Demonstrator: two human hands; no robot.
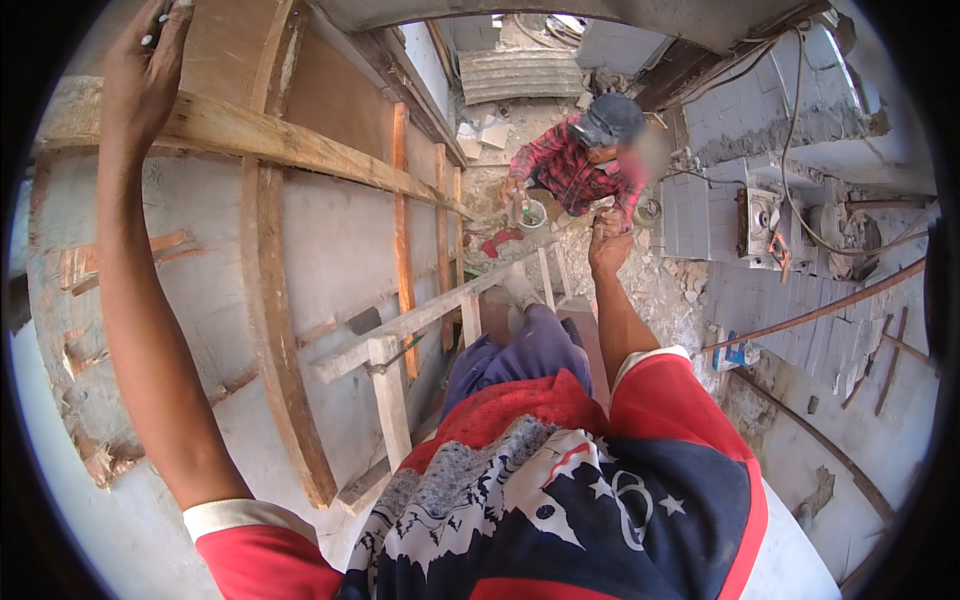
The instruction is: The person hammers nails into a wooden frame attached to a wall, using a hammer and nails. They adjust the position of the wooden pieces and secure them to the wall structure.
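My left hand [146, 62] is raised at the upper left, in front of a brown board and over a wooden beam [215, 125]. Its fingers look curled, with small white spots among them, and whatever they hold is too small to name. Low in front of me, my right hand [610, 250] reaches down, its fingers closed against the hand of a co-worker [580, 180] in a red plaid shirt and dark cap. Anything between our two hands is hidden. The co-worker's other hand is at a small white bucket [533, 214] with something green at its rim.
Pale wooden rails [400, 335] of a stand or ladder run beside my legs. Upright timbers [265, 300] brace the wall at left. Rubble [660, 290] and a red cloth [500, 242] lie on the ground. At right are a cable [795, 150], rusty rods [820, 305] and grey blocks.
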